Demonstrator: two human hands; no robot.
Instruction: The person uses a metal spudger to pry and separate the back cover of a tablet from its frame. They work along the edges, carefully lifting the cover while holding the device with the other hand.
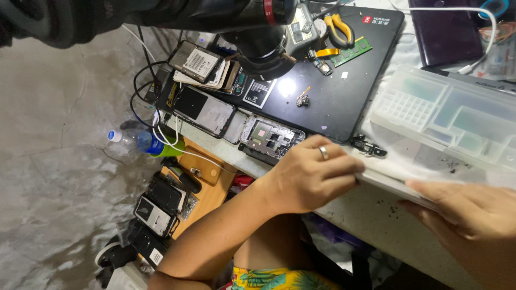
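The left hand (309,174) grips the near-left edge of a flat white panel (398,161) at the worktop (371,215) edge, fingers (344,164) clamped over it. The right hand (473,217) holds the same panel's near edge from below, fingers closed on it. A clear tray (449,115) sits on the panel. Beside it lies a black laptop (344,91), with a phone frame (269,137) just left of the left hand.
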